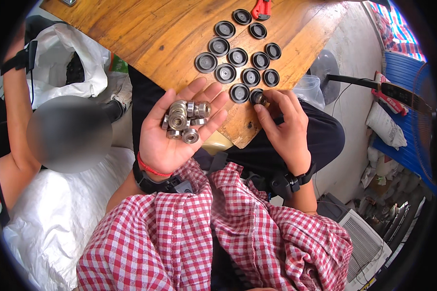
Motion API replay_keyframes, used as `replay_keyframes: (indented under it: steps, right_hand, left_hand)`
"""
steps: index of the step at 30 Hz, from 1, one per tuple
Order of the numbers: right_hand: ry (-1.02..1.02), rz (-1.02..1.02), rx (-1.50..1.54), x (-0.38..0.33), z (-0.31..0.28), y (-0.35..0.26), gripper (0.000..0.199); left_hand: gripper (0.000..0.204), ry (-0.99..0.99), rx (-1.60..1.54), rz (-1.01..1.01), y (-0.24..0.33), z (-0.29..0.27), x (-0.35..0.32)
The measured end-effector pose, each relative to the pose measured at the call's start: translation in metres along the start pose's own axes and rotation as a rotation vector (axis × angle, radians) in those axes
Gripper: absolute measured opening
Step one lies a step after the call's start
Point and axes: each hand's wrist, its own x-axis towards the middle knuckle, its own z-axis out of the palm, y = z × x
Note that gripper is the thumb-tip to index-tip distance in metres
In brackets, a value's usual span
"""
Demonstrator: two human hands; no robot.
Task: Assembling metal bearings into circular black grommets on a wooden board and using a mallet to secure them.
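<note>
My left hand (165,131) is palm up in front of the table, fingers spread a little, with a small heap of shiny metal ball bearings (178,119) resting in it. At the table's near corner, the thumb and fingertips of my right hand (286,123) close on a small round metal piece, seemingly a ball bearing (262,100). It sits at a black round cap (254,95), partly hidden by the fingers. To the left of that cap lies another black cap (240,93), its recessed face up. Several more like it (237,57) are spread in loose rows beyond.
A red utility knife (261,9) lies at the far side of the wooden table (155,34). A clear plastic tub (310,91) stands by its right edge. On the left a person's arm (19,111) is near a white sack (94,72). A fan (325,68) stands at right.
</note>
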Motion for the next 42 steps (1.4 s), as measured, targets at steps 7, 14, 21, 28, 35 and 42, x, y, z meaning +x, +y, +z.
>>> replay_keyframes:
  steps: [7,14,21,28,35,42]
  right_hand:
    - [-0.079,0.018,-0.102,0.008,-0.006,-0.014,0.023]
    - [-0.143,-0.029,-0.311,0.012,-0.014,-0.021,0.025]
    - [-0.233,-0.325,-0.019,0.011,0.006,-0.047,0.034]
    - [-0.117,-0.390,-0.007,0.008,0.017,-0.043,0.035]
    - [-0.153,-0.484,-0.072,0.008,0.018,-0.047,0.033]
    - [-0.029,-0.033,-0.026,0.012,0.000,-0.035,0.026]
  left_hand:
    - [0.048,-0.008,0.029,-0.020,-0.007,-0.003,0.001]
    - [0.049,-0.023,0.049,-0.037,-0.011,-0.002,0.003]
    - [0.050,-0.034,0.145,-0.065,-0.010,-0.004,-0.001]
    - [0.052,0.029,0.154,-0.080,-0.011,0.001,-0.006]
    - [0.053,0.004,0.159,-0.089,-0.007,-0.007,-0.009]
    - [0.052,-0.002,0.077,-0.028,-0.009,-0.004,-0.011]
